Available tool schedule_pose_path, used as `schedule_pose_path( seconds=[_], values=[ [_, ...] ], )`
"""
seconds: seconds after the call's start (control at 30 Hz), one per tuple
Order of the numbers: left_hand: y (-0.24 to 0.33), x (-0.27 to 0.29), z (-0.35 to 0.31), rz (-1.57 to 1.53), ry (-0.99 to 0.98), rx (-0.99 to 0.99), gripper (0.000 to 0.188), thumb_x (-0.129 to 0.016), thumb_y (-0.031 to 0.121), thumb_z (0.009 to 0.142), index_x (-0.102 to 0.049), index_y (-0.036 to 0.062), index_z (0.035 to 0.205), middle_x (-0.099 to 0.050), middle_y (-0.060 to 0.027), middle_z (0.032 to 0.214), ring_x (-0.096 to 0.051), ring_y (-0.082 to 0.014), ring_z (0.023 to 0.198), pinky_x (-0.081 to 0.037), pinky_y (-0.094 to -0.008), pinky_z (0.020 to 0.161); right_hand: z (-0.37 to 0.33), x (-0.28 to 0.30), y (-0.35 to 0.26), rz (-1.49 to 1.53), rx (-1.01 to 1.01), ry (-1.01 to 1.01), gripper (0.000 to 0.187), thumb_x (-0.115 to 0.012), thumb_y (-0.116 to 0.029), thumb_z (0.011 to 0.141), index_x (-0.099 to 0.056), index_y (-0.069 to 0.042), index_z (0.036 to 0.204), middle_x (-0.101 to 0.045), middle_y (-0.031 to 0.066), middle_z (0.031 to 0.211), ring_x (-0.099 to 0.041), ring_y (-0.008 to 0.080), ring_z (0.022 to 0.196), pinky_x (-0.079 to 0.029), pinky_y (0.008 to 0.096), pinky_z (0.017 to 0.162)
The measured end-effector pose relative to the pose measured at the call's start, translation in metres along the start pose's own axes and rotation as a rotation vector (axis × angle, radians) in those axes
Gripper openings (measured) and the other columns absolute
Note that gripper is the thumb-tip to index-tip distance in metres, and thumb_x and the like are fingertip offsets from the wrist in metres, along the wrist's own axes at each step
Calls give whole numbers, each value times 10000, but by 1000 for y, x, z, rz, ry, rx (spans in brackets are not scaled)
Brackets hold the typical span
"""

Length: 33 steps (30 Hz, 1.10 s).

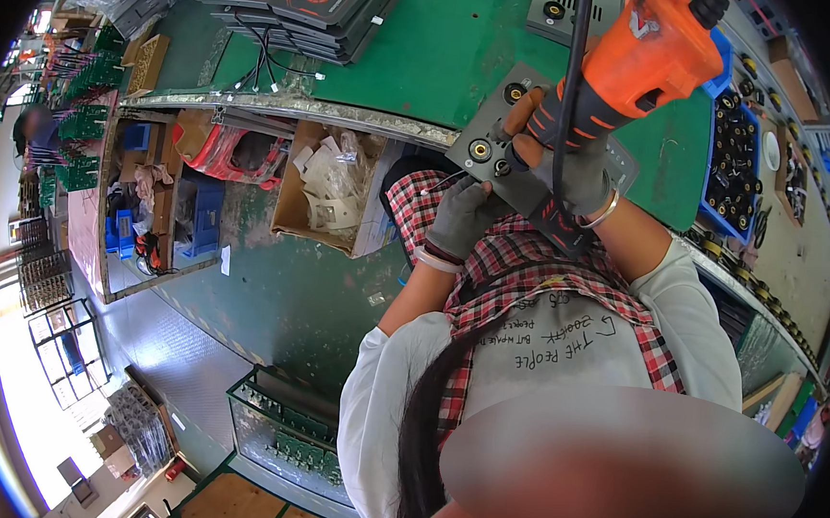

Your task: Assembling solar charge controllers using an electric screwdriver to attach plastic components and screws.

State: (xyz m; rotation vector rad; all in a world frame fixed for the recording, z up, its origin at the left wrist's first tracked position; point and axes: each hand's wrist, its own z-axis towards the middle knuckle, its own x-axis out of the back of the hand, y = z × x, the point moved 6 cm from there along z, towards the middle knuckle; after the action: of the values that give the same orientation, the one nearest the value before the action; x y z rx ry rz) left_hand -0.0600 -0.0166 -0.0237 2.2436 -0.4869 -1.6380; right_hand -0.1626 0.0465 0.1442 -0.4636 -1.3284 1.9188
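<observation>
"Quick, what've you got in hand?"

"R hand, gloved, thumb & finger bare at the tips, curled round the black lower end of an orange pwr tool. Tool blocks part of that grip, a black cable hangs across it, & the bit's out of sight."

"And L?"

"L hand, gloved, fingers together at the near edge of a dk grey panel. Tips partly hidden, so can't tell if they're clamped."

"Where's the panel, exactly?"

"Under the tool's lower end, by both hands, btwn the green bench & my plaid apron. Two black round terminals w/ brass-coloured centres show; the rest is mostly behind my R hand. What it's resting on, can't say."

"Farther out?"

"To the R, a blue bin of similar black round parts. Top L, a stack of grey panels, cut off up top, w/ loose black wires & white plugs trailing. Another panel top ctr, also cut off. Below the bench, a cardboard box w/ clear plastic & pale pcs, hard to make out. Far L, green circuit boards in rows, warped by the lens; past them a window, blown out white."
</observation>
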Motion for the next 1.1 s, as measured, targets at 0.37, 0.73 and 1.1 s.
schedule_pose_path(
  seconds=[0.37, 0.73, 1.1],
  values=[
    [-1, 5, 4, -69, -5, -2, 294, -434, 123, 850, -450, -57, 1081, -542, -166, 1038, -553, -289, 955, -437, -420, 851, 2, -10, 4, -40, -55, -132, 245, -611, -32, 709, -504, -15, 928, -544, 56, 870, -519, 143, 801, -424, 262, 728],
    [-6, 3, 3, -108, -22, -14, 278, -449, 132, 859, -467, -51, 1068, -554, -140, 1011, -565, -257, 942, -447, -384, 845, 5, -25, 13, -321, -23, -91, 136, -566, 44, 678, -520, -27, 784, -528, 37, 778, -518, 121, 731, -432, 245, 659],
    [-2, -8, 1, -47, 50, -69, 186, -451, 25, 803, -509, 8, 978, -549, -79, 889, -570, -172, 763, -490, -313, 700, 7, -27, -1, -334, 125, -33, 186, -608, 51, 640, -526, -31, 785, -521, 9, 733, -468, 89, 638, -389, 223, 563]
  ],
)
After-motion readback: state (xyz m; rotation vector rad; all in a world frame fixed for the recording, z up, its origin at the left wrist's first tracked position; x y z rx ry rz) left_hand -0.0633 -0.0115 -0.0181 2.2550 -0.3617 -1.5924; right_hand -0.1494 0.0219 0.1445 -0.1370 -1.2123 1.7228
